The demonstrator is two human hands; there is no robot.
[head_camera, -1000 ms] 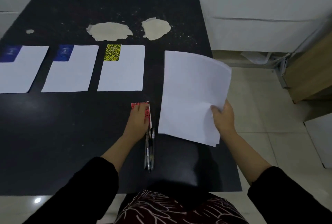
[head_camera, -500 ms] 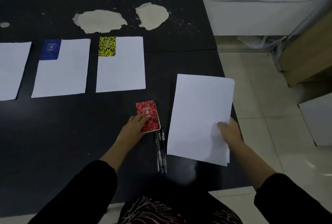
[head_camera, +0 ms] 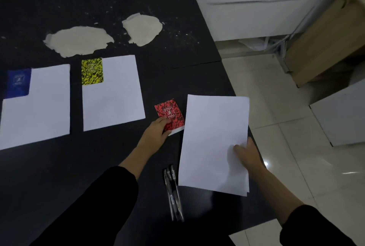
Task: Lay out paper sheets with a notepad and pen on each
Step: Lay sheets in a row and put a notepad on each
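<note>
My left hand [head_camera: 156, 134] pinches the near corner of a red patterned notepad [head_camera: 169, 115] lying on the black table [head_camera: 59, 176]. My right hand [head_camera: 245, 156] holds a thin stack of white sheets [head_camera: 214, 143] by its near right part, low over the table's right edge. Black pens [head_camera: 173, 193] lie together in front of me, left of the stack. Two sheets lie further left: one [head_camera: 112, 91] carries a yellow notepad [head_camera: 92, 71] at its far left corner, the other [head_camera: 37, 103] a blue notepad [head_camera: 18, 83].
Two pale worn patches [head_camera: 79, 40] mark the table's far part. The table's right edge drops to a tiled floor [head_camera: 296, 147]. A brown cabinet [head_camera: 324, 34] and a white box [head_camera: 341, 113] stand on the floor to the right.
The paper stack has come down from upright to nearly flat over the table's right side. My left hand slid the red notepad away from the pens, toward the laid sheets.
</note>
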